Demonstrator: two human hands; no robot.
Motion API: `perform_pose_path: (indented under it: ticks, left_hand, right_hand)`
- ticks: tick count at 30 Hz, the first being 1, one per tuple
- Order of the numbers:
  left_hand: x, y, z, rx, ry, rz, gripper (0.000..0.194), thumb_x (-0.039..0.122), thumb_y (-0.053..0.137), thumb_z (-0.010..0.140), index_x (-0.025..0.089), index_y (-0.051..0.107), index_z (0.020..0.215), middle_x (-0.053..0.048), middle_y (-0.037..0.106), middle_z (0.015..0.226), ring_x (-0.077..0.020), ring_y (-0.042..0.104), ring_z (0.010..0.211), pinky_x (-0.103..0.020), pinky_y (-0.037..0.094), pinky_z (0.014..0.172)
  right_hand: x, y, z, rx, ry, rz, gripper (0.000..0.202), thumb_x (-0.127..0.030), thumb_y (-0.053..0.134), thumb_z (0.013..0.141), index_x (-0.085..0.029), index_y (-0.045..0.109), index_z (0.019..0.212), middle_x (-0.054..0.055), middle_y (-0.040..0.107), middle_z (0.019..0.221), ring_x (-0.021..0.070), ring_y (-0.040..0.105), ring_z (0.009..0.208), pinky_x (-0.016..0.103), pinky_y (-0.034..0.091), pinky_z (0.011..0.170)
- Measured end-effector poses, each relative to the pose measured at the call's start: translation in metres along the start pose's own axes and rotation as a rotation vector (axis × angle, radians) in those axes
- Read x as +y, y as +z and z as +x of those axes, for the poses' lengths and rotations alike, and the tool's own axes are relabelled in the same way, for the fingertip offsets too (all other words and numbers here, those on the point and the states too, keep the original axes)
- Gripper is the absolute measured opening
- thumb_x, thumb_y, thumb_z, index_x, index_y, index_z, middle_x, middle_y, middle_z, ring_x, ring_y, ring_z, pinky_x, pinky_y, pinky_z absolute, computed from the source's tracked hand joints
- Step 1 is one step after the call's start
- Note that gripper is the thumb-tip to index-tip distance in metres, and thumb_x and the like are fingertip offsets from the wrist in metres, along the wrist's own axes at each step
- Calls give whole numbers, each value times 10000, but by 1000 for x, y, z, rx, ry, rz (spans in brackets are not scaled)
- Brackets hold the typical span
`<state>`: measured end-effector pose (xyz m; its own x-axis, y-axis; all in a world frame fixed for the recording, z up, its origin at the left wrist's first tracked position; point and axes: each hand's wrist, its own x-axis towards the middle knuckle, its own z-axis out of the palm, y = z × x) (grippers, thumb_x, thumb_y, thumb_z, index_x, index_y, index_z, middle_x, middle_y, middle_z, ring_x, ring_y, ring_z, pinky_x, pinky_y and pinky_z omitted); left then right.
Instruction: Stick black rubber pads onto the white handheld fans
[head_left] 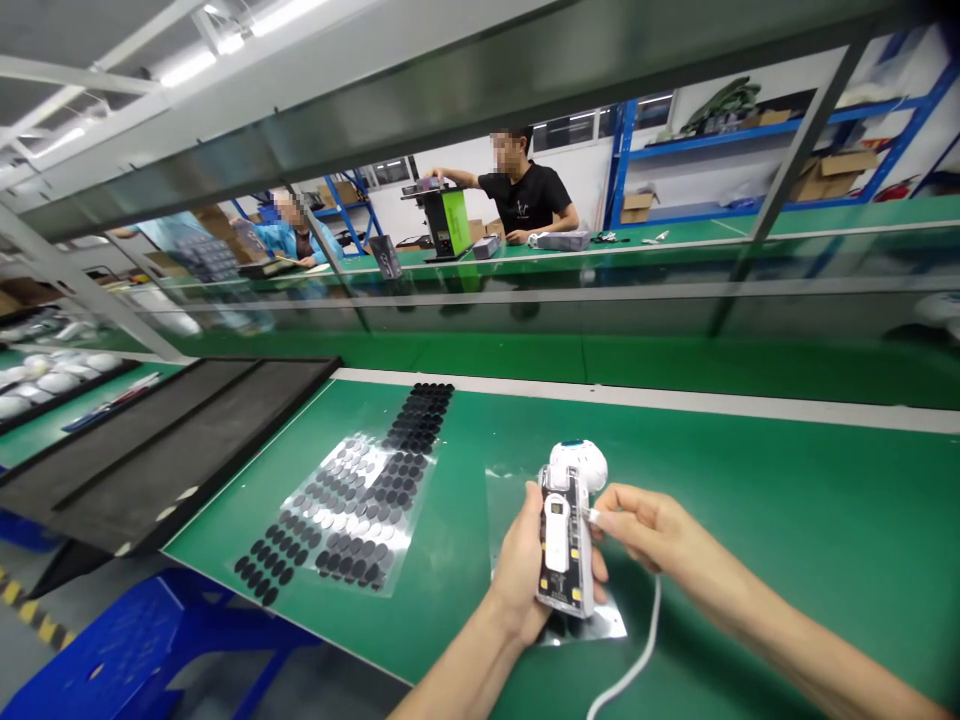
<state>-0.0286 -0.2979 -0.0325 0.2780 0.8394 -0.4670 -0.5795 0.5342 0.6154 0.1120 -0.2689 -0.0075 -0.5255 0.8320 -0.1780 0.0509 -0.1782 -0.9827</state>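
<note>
My left hand (519, 575) is wrapped round a small white electronic device (557, 555), its open face showing a black circuit board with yellow squares. At the device's right side, my right hand (637, 525) pinches the white plug of a cable (641, 655). The plug's tip meets the device's edge; how far in it sits, I cannot tell. A white cable trails down towards the front of the table. Just behind the device is a white rounded part (585, 462); whether it is joined to the device is unclear. Clear film (607, 622) lies on the table below.
Sheets of black round stickers (360, 500) lie left of my hands on the green table (787, 560). Further left are a black tray (172, 430) and a blue stool (127, 650). Beyond the partition, a person in black (529, 195) sits near a green-and-black machine (446, 222).
</note>
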Motion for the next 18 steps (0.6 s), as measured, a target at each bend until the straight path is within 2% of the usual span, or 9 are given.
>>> perform_pose_path:
  ticks: [3,5,9,13,18]
  left_hand:
    - [0,-1,0,-6,-13,3,735,591,131,865,57,600,675,-90,598,463,-148,566,343,-184,398,311]
    - [0,0,0,1,-13,18,733,573,115,873,59,596,670,-90,594,457,-145,561,336,-183,395,310]
    - [-2,2,0,29,11,69,709,559,121,878,61,587,686,-91,591,455,-137,557,340,-177,393,322]
    - [-6,4,-1,85,74,148,631,608,236,843,73,559,754,-73,593,466,-135,551,347,-183,398,333]
    - [-11,2,-1,103,128,248,630,715,346,733,109,488,832,-57,594,456,-141,533,340,-198,398,331]
  right_hand:
    - [4,-4,2,1,22,-35,384,-539,547,780,-173,500,673,-111,267,438,79,180,414,219,136,415]
    - [4,-7,3,-26,23,-54,396,-550,535,791,-172,497,679,-111,259,448,77,181,413,216,143,415]
    - [2,-10,1,-100,-9,-105,357,-515,494,835,-181,488,710,-80,398,466,89,343,403,213,216,417]
    - [-1,-11,-1,-97,3,-151,319,-465,492,838,-188,466,684,-17,586,549,123,478,473,227,289,451]
    - [-4,-14,-1,-164,22,-148,276,-410,485,843,-191,466,677,23,652,634,174,582,605,267,396,558]
